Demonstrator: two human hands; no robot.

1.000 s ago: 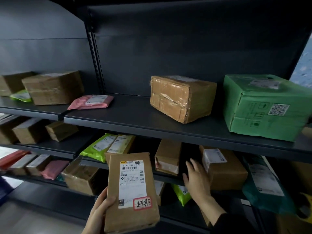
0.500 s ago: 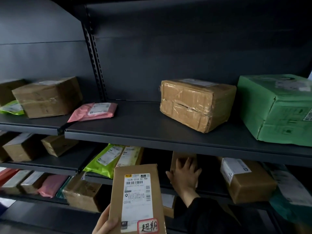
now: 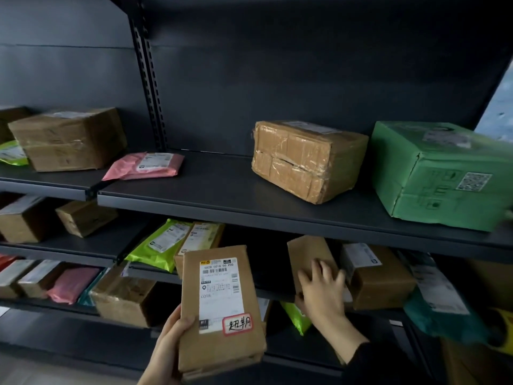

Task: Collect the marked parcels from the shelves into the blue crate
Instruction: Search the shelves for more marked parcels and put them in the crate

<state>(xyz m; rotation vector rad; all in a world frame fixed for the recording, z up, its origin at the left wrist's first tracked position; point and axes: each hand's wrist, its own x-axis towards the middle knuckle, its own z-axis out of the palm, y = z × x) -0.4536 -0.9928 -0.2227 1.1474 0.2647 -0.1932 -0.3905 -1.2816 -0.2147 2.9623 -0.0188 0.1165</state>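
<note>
Left hand [image 3: 169, 348] grips marked parcel [image 3: 222, 309], red-framed sticker showing, low centre. Right hand [image 3: 322, 290], beside it 1 s ago, now has fingers clasped round small brown box [image 3: 308, 251] on middle shelf [image 3: 274, 291], prob. checking for a mark. Blue crate not in view.

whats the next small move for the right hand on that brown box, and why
Probably turn the small brown box so another side faces the camera. The right hand holds it, but the face showing is plain cardboard, so no mark like the red-bordered sticker on the parcel in the left hand can be checked.
</note>
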